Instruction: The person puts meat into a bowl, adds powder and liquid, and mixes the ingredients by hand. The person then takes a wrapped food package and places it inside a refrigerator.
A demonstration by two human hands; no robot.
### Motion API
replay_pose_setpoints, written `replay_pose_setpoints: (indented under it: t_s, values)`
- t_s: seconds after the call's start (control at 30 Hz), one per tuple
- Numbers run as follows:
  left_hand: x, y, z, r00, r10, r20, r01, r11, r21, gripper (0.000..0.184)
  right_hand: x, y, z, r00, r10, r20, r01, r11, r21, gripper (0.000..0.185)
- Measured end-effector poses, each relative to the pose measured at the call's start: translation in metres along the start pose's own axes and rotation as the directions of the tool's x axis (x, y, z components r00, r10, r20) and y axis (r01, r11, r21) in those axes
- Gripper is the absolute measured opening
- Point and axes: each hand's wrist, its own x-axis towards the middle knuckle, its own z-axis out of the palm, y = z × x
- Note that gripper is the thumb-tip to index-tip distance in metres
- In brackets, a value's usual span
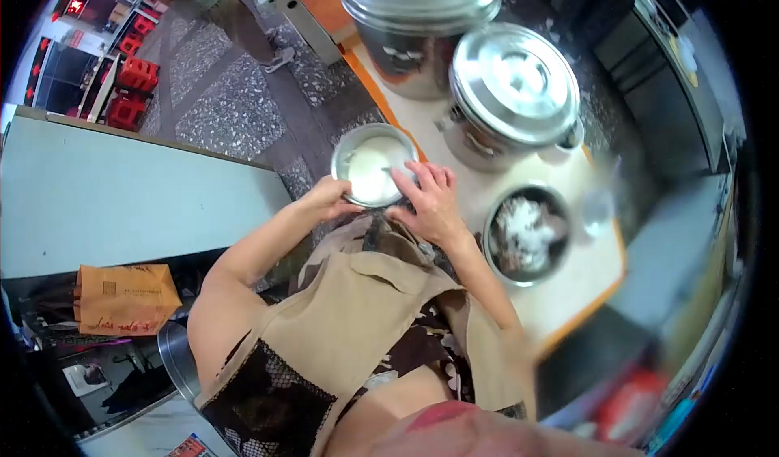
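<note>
The left hand (pixel 329 200) is gripping one metal bowl (pixel 344 146) by its side; the bowl, containing a white substance (pixel 367 173), is sitting between both hands' fingers. The right hand (pixel 434 204) is reaching over the rim, fingers parted; I cannot tell whether they are pinching anything. Two lidded pots are standing beyond the right fingers: the smaller pot (pixel 513 84) nearer, the larger pot (pixel 414 23) farther, both crowding the table (pixel 462 183). One second bowl (pixel 489 246), holding white-topped contents, is resting right of the right fingers, near the forearm. Left of the left fingers, one pale counter (pixel 122 197) is stretching away, and one orange bag (pixel 130 296) is lying nearer the body. Far beyond them, one other person (pixel 235 23) is showing.
</note>
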Motion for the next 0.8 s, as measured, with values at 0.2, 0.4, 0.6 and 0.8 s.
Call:
replay_pose_setpoints:
  t_s: [0.2,0.4,0.6,0.8]
  values:
    - [0.11,0.143,-0.106,0.954,0.275,-0.12,-0.295,0.936,-0.194,0.036,0.094,0.038,-0.013,0.993,0.093,-0.073,-0.086,0.991,0.098,0.055]
    - [0.312,0.325,-0.139,0.871,0.46,-0.171,-0.49,0.835,-0.25,0.043,0.121,0.037,-0.031,0.76,0.437,-0.48,-0.524,0.85,-0.056,0.013]
    - [0.457,0.456,-0.035,0.937,0.348,0.034,-0.334,0.918,-0.216,0.047,0.18,0.032,-0.031,0.596,0.459,-0.658,-0.738,0.635,-0.226,0.012]
    - [0.518,0.487,0.088,0.93,0.176,0.323,-0.231,0.963,0.138,0.038,0.226,0.033,-0.022,0.718,0.472,-0.511,-0.695,0.521,-0.495,0.015]
